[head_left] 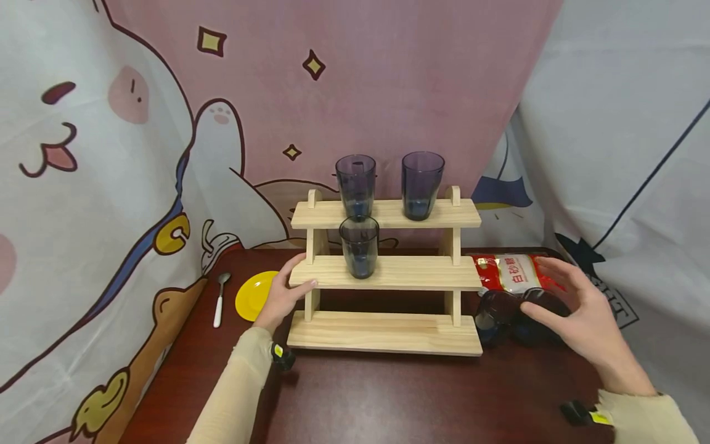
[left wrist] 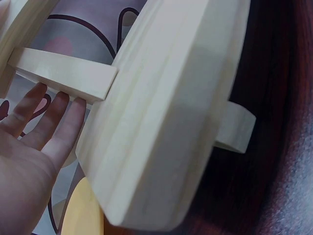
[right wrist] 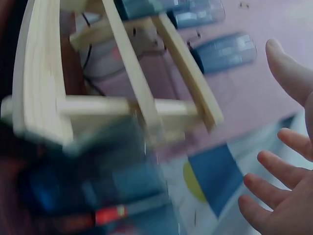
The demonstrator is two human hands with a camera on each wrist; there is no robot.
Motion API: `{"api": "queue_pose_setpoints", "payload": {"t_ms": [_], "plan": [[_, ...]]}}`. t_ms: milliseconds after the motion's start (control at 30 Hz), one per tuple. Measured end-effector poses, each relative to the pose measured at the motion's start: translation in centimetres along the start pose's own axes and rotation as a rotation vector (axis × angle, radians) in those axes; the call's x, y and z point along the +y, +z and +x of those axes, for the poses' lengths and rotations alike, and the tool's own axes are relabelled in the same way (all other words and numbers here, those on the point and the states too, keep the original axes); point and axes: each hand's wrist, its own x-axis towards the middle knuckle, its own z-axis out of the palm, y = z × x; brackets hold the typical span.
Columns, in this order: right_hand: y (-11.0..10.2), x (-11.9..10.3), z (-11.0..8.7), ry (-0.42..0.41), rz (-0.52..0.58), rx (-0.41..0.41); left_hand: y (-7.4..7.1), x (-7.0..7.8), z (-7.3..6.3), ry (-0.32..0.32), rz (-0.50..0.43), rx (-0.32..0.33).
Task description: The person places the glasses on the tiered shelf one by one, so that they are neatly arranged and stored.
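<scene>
My left hand point(head_left: 285, 296) is at the left end of a three-tier wooden display shelf point(head_left: 383, 333), thumb at the front of the middle plank and fingers behind it. In the left wrist view, the fingers point(left wrist: 63, 105) reach an upright post. Two purple-tinted glasses point(head_left: 356, 185) point(head_left: 421, 185) stand on the top tier, and a grey-tinted glass point(head_left: 360, 250) on the middle one. My right hand point(head_left: 588, 314) has its fingers spread above dark glasses point(head_left: 495, 317) beside the shelf's right end, partly covering one. Nothing is in its grasp in the right wrist view.
Behind the dark glasses lies a red and white packet point(head_left: 513, 273). A yellow plate point(head_left: 254, 297) and a white-handled spoon point(head_left: 219, 302) are on the dark red table point(head_left: 377, 401) to the left. Printed cloth point(head_left: 388, 74) hangs behind and at both sides.
</scene>
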Motion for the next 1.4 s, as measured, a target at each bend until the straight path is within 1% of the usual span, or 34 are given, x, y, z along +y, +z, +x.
{"api": "queue_pose_setpoints", "payload": {"t_ms": [67,200,300,433,533,567,667,767,833,1000,1100,1167,1233,1300,1333,1400], "plan": [[-1.2,1.2,-0.5,0.032,0.005,0.029,0.0,0.0,0.1,-0.005,-0.007,-0.003],[-3.3,3.6,-1.5,0.116,-0.029,0.100,0.0,0.3,0.1,-0.012,-0.016,-0.010],[-4.3,5.4,-2.2,0.202,-0.097,0.138,0.1,1.4,-0.5,-0.010,-0.012,-0.018],[-5.0,7.5,-2.6,0.313,-0.126,0.137,0.2,3.0,-1.3,-0.002,-0.008,-0.018],[-5.4,8.8,-2.8,0.368,-0.121,0.130,0.3,3.2,-1.4,-0.004,-0.003,-0.014],[-5.4,9.3,-2.8,0.378,-0.125,0.129,0.2,3.0,-1.3,-0.009,-0.002,-0.012],[-5.4,10.6,-3.0,0.398,-0.134,0.113,0.1,1.8,-0.7,-0.022,-0.004,-0.011],[-5.1,12.0,-3.2,0.402,-0.131,0.079,0.0,0.6,-0.1,-0.029,-0.008,-0.007],[-4.9,12.9,-3.3,0.406,-0.108,0.052,0.0,0.3,0.0,-0.022,-0.006,-0.001],[-4.6,14.8,-3.4,0.422,-0.021,-0.016,0.0,0.0,-0.1,0.011,-0.002,0.004],[-4.6,15.8,-3.5,0.402,0.037,-0.055,0.0,0.0,-0.1,0.020,0.001,0.004],[-4.6,16.4,-3.5,0.393,0.078,-0.074,0.0,0.1,-0.1,0.019,0.005,0.005],[-4.6,16.9,-3.5,0.387,0.156,-0.081,0.0,0.1,-0.1,0.016,0.009,0.007],[-4.5,17.3,-3.4,0.398,0.170,-0.090,0.0,0.1,-0.1,0.005,0.006,0.004],[-4.4,17.4,-3.4,0.401,0.188,-0.093,0.0,0.4,-0.2,-0.004,0.008,0.002],[-4.3,17.6,-3.3,0.390,0.204,-0.108,0.0,0.4,-0.1,-0.006,0.006,0.001]]}}
